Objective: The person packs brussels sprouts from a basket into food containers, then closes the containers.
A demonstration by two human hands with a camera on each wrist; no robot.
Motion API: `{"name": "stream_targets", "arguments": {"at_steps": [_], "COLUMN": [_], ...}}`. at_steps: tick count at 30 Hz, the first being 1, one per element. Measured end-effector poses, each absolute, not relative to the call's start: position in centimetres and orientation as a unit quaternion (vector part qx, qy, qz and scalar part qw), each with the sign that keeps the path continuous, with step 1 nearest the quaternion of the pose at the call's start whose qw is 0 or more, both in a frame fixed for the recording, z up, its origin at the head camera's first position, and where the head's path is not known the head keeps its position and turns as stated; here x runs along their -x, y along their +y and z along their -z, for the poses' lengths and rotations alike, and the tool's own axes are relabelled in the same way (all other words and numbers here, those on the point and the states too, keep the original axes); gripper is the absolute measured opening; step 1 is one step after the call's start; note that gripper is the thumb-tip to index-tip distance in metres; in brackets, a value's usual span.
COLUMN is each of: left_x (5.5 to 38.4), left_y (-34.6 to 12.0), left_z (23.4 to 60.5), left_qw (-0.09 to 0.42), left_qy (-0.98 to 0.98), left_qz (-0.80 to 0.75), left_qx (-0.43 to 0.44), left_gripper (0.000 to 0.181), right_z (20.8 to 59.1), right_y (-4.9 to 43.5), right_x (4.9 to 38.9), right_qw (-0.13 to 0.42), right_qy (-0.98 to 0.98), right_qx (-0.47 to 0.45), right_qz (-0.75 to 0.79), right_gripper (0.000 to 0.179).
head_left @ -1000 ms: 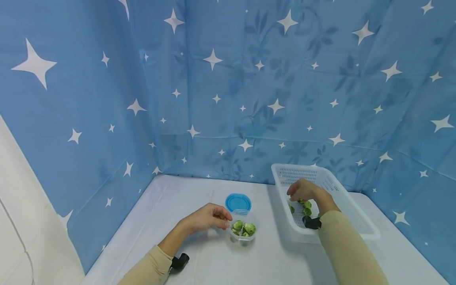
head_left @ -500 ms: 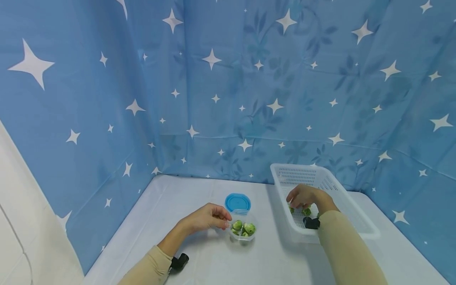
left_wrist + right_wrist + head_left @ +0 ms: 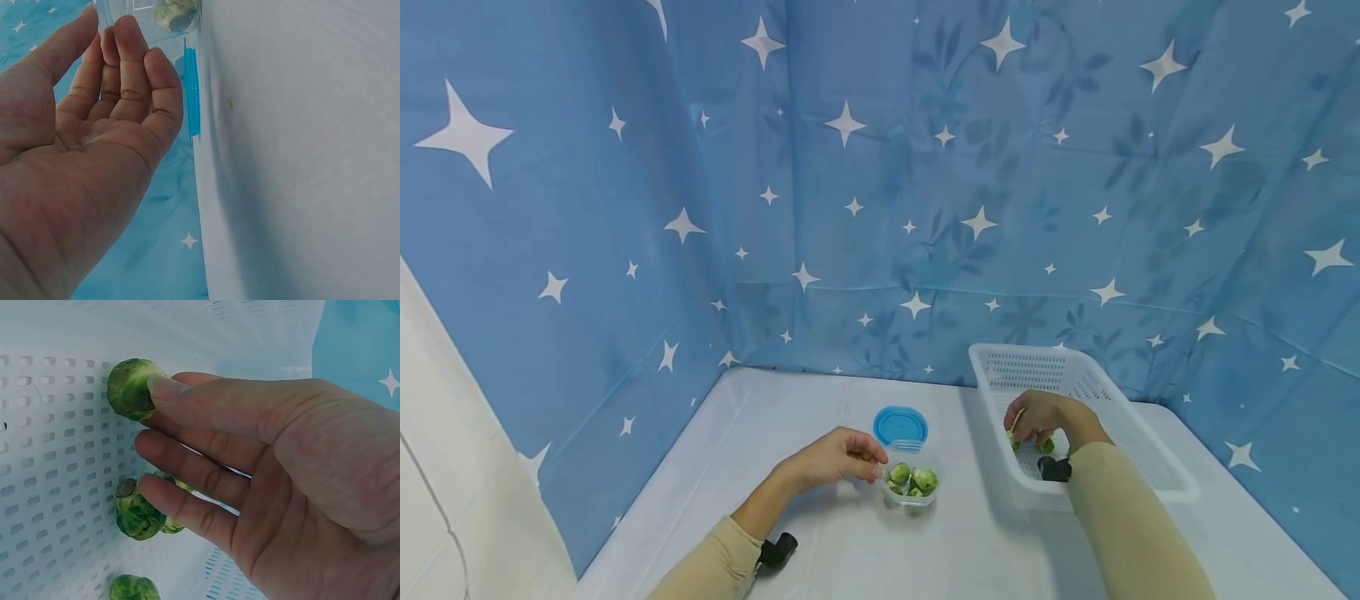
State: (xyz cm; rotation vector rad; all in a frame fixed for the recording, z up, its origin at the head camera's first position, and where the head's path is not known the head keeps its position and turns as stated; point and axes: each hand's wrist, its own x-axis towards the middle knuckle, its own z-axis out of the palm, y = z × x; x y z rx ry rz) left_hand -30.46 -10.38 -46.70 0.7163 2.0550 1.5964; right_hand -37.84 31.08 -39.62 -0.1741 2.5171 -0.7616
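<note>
My right hand (image 3: 1043,414) is down in the white basket (image 3: 983,367). Its thumb and index finger pinch a Brussels sprout (image 3: 132,389) close over the perforated floor, while the other fingers extend loosely over more sprouts. One sprout (image 3: 139,515) lies beneath those fingertips, another (image 3: 134,588) further down the right wrist view. Beside the clear plastic container (image 3: 933,497), my left hand (image 3: 838,457) holds its left rim, thumb at the top edge and fingers along the wall. Several Brussels sprouts (image 3: 925,481) lie inside this container.
A blue lid (image 3: 901,425) lies flat just behind the container on the white table (image 3: 842,558). Star-patterned blue cloth (image 3: 865,250) hangs behind the table and along its left side. The basket's tall walls surround my right hand.
My right hand has lowered into the basket and shifted slightly toward its left wall, its fingers closing on a sprout. The left hand and container have stayed put.
</note>
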Motion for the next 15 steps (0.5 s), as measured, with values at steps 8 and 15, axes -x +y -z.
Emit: {"name": "stream_targets", "arguments": {"at_steps": [8,15], "left_x": [30.33,30.41], "left_y": [-10.35,-10.37], "left_z": [46.62,46.68], "left_qw": [0.217,0.217], "left_qy": [0.746,0.747], "left_qz": [-0.574,-0.572], "left_qx": [-0.257,-0.259], "left_gripper": [0.025,0.027], "right_z": [39.33,39.41], "right_y": [30.82,30.76], "right_x": [37.32,36.89], "right_qw": [0.264,0.259], "right_qy": [0.916,0.914], "right_qx": [0.04,0.034], "right_qz": [0.3,0.31], "right_gripper": [0.022,0.019]}}
